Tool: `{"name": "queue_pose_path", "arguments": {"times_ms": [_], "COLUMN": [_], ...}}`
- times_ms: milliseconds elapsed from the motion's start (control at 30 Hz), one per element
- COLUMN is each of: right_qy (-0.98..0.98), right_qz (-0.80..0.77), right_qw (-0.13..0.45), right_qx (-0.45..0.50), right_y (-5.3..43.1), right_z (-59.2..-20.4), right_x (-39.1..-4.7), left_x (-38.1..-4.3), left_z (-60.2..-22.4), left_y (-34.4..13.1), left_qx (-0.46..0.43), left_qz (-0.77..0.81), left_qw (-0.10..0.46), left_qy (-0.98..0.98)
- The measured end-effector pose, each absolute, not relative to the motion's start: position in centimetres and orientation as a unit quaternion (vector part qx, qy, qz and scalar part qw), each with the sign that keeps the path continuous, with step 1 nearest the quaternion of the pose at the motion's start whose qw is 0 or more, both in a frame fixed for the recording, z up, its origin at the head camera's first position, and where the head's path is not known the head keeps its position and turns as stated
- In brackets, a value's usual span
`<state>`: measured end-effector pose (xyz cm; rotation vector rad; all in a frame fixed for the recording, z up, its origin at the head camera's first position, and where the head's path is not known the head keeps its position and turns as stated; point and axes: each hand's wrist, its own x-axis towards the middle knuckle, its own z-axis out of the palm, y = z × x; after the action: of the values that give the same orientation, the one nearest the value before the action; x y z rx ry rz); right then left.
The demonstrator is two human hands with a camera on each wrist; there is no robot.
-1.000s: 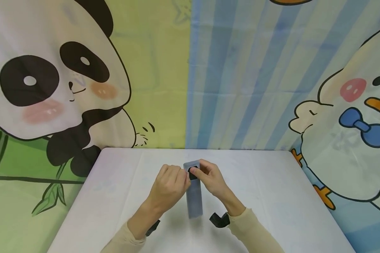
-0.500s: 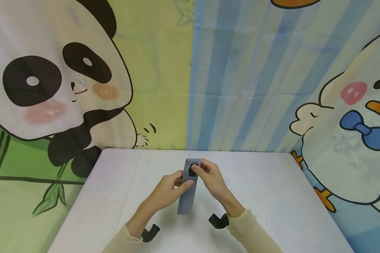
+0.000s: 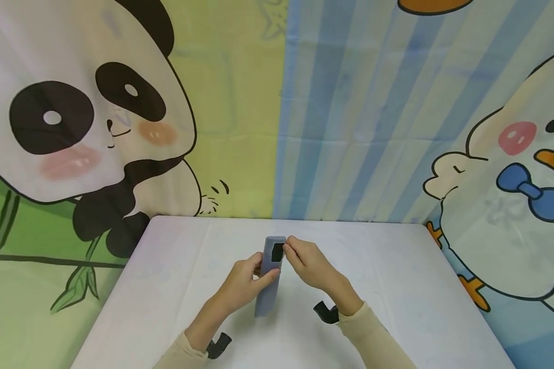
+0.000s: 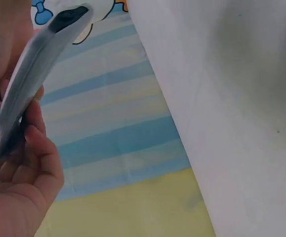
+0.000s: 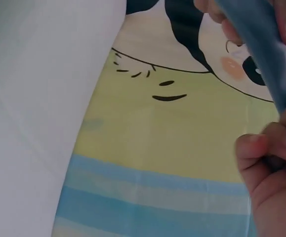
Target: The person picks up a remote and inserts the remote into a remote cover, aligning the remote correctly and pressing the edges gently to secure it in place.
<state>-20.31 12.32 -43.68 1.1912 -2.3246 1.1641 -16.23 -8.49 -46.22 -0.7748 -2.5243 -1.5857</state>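
A long, narrow grey-blue case (image 3: pixel 266 297) with a black patch (image 3: pixel 277 252) near its top is held up over the table, its lower end leaning left. My left hand (image 3: pixel 241 283) grips its left side, thumb across the front and fingers behind. At the upper right edge, beside the patch, the thumb and curled fingers of my right hand (image 3: pixel 311 262) pinch the case. In the left wrist view the case (image 4: pixel 36 61) appears edge-on, shiny, with dark areas at both ends. The right wrist view shows its blue side (image 5: pixel 264 42) between both hands.
A white-covered table (image 3: pixel 374 266) lies below the hands. Behind it hangs a cloth backdrop (image 3: pixel 233 102) printed with a panda and a duck. Black curved pieces (image 3: pixel 219 346) show at both wrists.
My left hand has uncurled from a fist near the case's top and now grips its side lower down. My right thumb has slid off the black patch to the right edge. The case's bottom has swung left.
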Motion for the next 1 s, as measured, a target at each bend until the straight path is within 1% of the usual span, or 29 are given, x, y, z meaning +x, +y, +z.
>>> {"name": "queue_pose_path", "arguments": {"times_ms": [133, 233, 300, 500, 633, 700, 767, 867, 933, 1000], "right_qy": [-0.785, -0.776, -0.781, -0.820, -0.821, -0.807, -0.776, -0.711, -0.690, -0.700], "right_qz": [0.408, 0.416, 0.419, 0.400, 0.423, 0.459, 0.519, 0.617, 0.645, 0.634], "right_qw": [0.168, 0.195, 0.202, 0.172, 0.147, 0.120, 0.077, 0.017, 0.004, 0.011], "right_qx": [0.435, 0.433, 0.417, 0.371, 0.355, 0.352, 0.349, 0.337, 0.329, 0.328], "right_y": [12.2, 12.1, 12.0, 11.6, 11.1, 11.0, 11.0, 11.1, 11.1, 11.0], "right_z": [-43.8, -43.7, -43.6, -43.9, -44.0, -43.9, -43.9, -43.7, -43.6, -43.6], "right_x": [-20.1, -20.0, -19.9, -19.2, -18.8, -18.7, -18.8, -18.6, -18.6, -18.6], "left_x": [-16.1, -16.0, -15.9, -15.9, -15.8, -15.8, -15.7, -15.6, -15.5, -15.5], "left_z": [-46.3, -46.1, -46.0, -45.9, -45.9, -46.1, -46.4, -46.7, -46.8, -46.8], "left_y": [-7.9, -7.5, -7.3, -7.4, -7.5, -7.5, -7.6, -7.8, -7.8, -7.9], "left_qx": [-0.271, -0.288, -0.284, -0.251, -0.273, -0.289, -0.303, -0.322, -0.324, -0.321], "left_qz": [-0.477, -0.457, -0.452, -0.409, -0.341, -0.332, -0.358, -0.441, -0.486, -0.504], "left_qw": [0.027, 0.047, 0.064, 0.132, 0.194, 0.210, 0.200, 0.148, 0.122, 0.113], "left_qy": [-0.835, -0.841, -0.843, -0.867, -0.878, -0.873, -0.860, -0.825, -0.802, -0.794]}}
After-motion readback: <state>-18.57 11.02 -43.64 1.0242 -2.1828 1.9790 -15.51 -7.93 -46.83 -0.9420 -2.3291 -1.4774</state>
